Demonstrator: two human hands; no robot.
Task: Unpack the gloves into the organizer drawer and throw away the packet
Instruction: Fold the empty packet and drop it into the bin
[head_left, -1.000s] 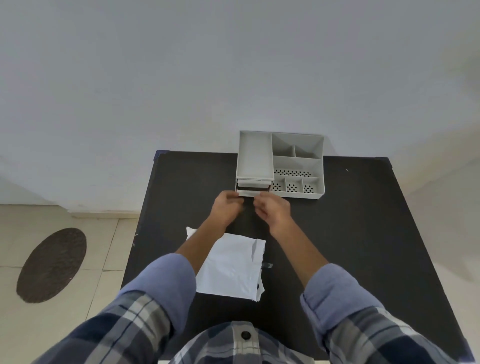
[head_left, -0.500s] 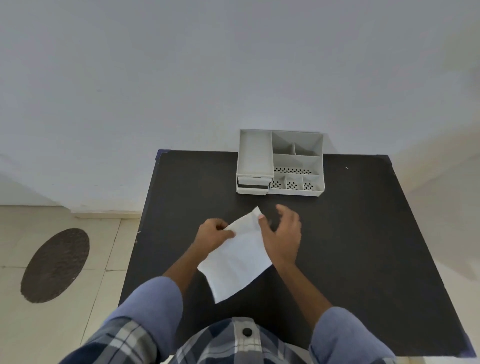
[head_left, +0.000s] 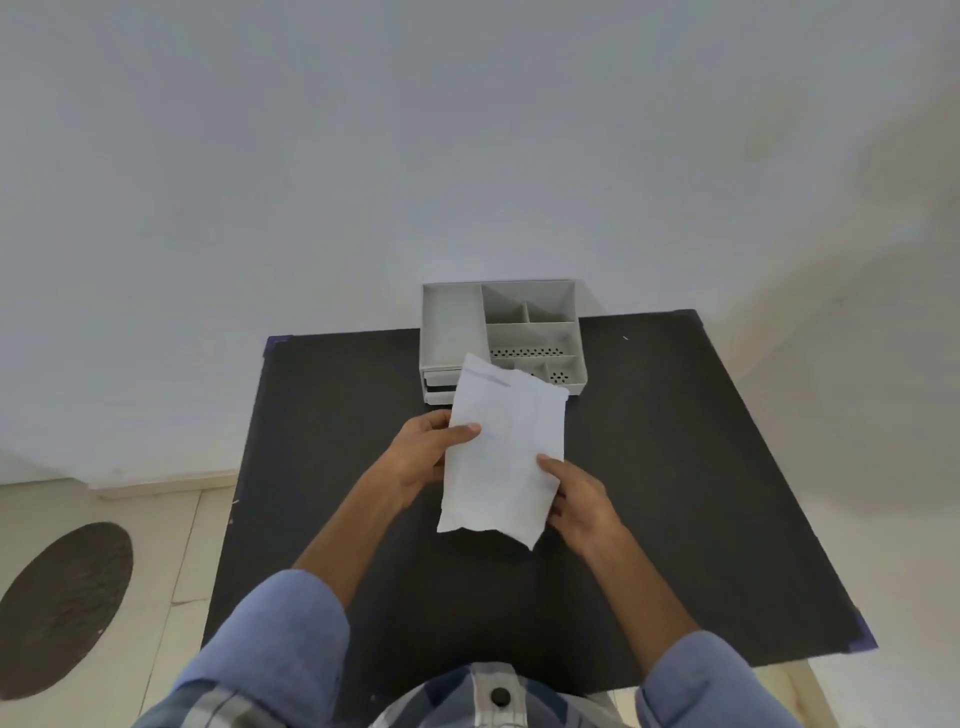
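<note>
A white paper packet (head_left: 501, 452) is held up above the black table (head_left: 675, 493), its top end covering part of the organizer's front. My left hand (head_left: 423, 452) grips the packet's left edge with the thumb on its face. My right hand (head_left: 576, 499) holds its lower right edge. The grey organizer (head_left: 498, 332) stands at the table's far edge against the wall, with open compartments on top and drawers (head_left: 439, 382) at its front left that look pushed in. No gloves are visible.
A white wall rises behind the table. On the tiled floor to the left lies a dark round mat (head_left: 62, 608). The table's right and near parts are bare black surface.
Both hands left the organizer drawer, came back to the packet on the table, picked it up and raised it upright in front of the organizer.
</note>
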